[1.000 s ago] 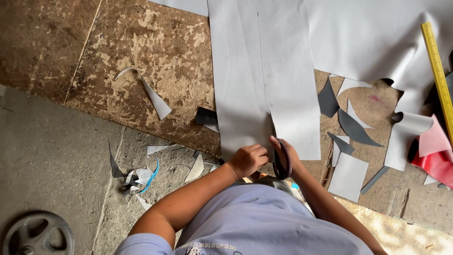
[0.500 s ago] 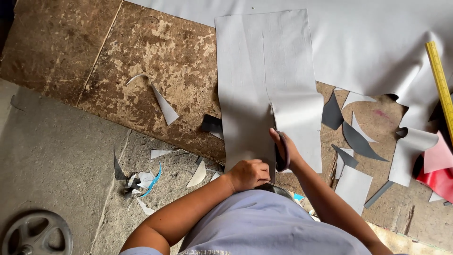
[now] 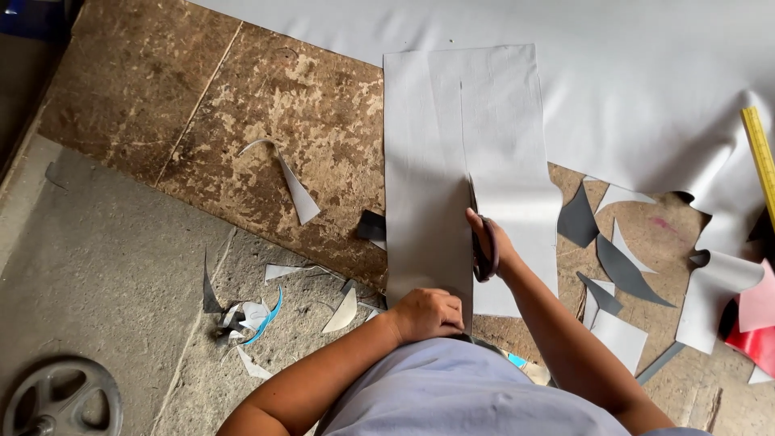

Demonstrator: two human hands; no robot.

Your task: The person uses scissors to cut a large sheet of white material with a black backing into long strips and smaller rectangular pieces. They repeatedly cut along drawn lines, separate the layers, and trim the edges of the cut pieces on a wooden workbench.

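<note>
Right hand [image 3: 487, 242] is closed through the handles of dark scissors [image 3: 483, 250], blades buried in the slit running up a long grey sheet [image 3: 428, 161] on the worn board [image 3: 242, 105]. Left hand [image 3: 428, 313] is curled shut on the sheet's near edge, pinning the left strip flat so the cut tracks straight. Offcut scraps [image 3: 622, 266] lie beside the right arm.

scissors [image 3: 483, 250] further up grey sheet [image 3: 428, 178], cut longer
</note>
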